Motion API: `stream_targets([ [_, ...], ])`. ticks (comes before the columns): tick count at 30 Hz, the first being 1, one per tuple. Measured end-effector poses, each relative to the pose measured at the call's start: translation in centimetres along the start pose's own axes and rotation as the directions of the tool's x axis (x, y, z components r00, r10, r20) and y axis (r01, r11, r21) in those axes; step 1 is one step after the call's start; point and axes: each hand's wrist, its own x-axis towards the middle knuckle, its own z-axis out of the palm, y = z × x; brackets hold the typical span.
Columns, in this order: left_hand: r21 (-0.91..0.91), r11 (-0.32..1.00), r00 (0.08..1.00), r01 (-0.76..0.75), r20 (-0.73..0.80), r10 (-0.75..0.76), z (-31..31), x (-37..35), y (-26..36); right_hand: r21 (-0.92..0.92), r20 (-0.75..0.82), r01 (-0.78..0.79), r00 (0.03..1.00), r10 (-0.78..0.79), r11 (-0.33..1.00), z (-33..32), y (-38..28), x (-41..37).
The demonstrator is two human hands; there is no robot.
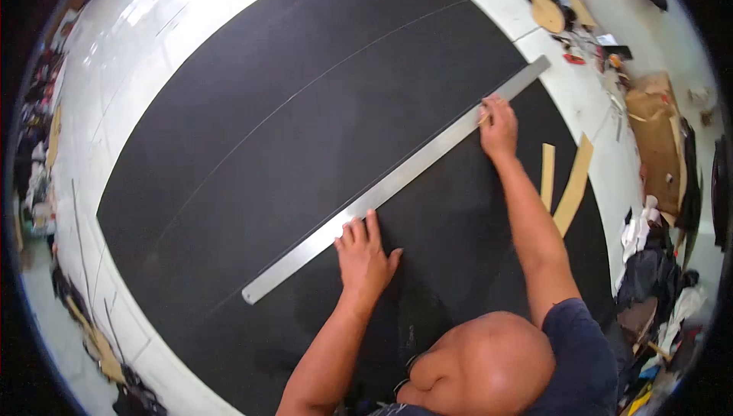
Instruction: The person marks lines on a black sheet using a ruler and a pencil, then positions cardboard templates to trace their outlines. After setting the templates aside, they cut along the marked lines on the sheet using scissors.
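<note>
A long metal ruler [412, 173] lies diagonally across a large black sheet [252, 110]. My left hand [363, 259] rests with its fingers spread, the fingertips on the ruler's lower edge left of its middle. Near the ruler's upper right part, my right hand [498, 122] is closed around a small thin tan object, its fingers touching the metal; what the object is cannot be made out. A thin curved line runs over the black sheet above the ruler.
Two tan strips [573, 187] lie on the sheet beside my right forearm. Brown cardboard [654, 148], dark cloth [649, 282] and cardboard scraps [546, 11] with small items are along the right side. More clutter lines the far left.
</note>
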Motion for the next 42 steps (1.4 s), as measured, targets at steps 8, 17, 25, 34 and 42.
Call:
stream_targets([
  [8, -0.002, 0.997, 0.991, 0.076, 0.108, -0.075, 0.5, 0.0, -0.2, -0.094, 0.059, -0.019, 0.998, 0.025, 0.995, 1.2, 1.3, -0.6],
  [17, 0.007, 0.998, 0.992, 0.069, 0.102, -0.07, 0.5, 0.1, -0.1, -0.102, 0.083, -0.023, 0.996, 0.031, 0.995, 1.2, 1.7, -0.4],
  [25, 0.012, 0.998, 0.996, 0.058, 0.074, -0.059, 0.0, 0.4, 0.3, 0.505, 0.381, -0.198, 0.924, -0.011, 0.84, -4.8, -14.4, -1.9],
  [34, 0.057, 0.998, 0.998, 0.04, 0.043, -0.042, 0.6, 0.4, 0.2, 0.695, 0.593, -0.259, 0.734, -0.331, 0.671, -3.6, -22.1, -7.2],
  [42, 0.04, 0.998, 0.999, 0.046, 0.012, -0.047, 0.6, 0.3, 0.2, 0.691, 0.527, -0.155, 0.776, -0.346, 0.706, -2.8, -22.6, -6.7],
])
